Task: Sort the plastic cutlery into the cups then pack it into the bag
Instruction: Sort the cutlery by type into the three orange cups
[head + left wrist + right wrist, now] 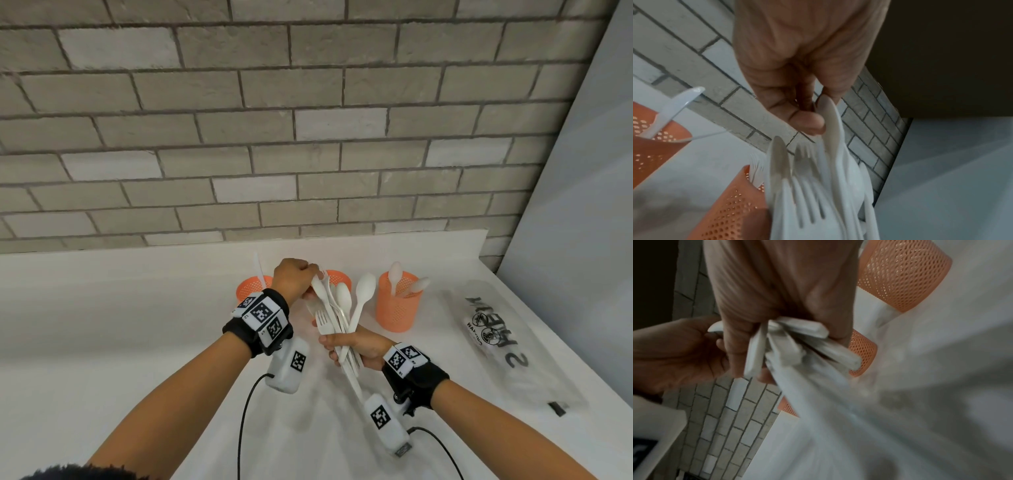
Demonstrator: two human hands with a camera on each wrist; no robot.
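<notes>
My right hand (337, 346) grips a bundle of white plastic cutlery (342, 308) by the handles, with spoons and forks fanned upward. In the right wrist view the handle ends (789, 344) stick out of that fist (777, 331). My left hand (313, 274) pinches the top of one white piece (320, 294) in the bundle; thumb and fingers (813, 120) close on its rounded tip (831, 116). Three orange mesh cups stand behind: the left cup (251, 287) holds a knife, the middle cup (339, 279) is partly hidden, and the right cup (399, 305) holds spoons.
A clear plastic bag (513, 339) with black print lies flat on the white table (137, 325) at the right. A grey brick wall (308, 137) rises just behind the cups. Black cables trail over the table near its front edge.
</notes>
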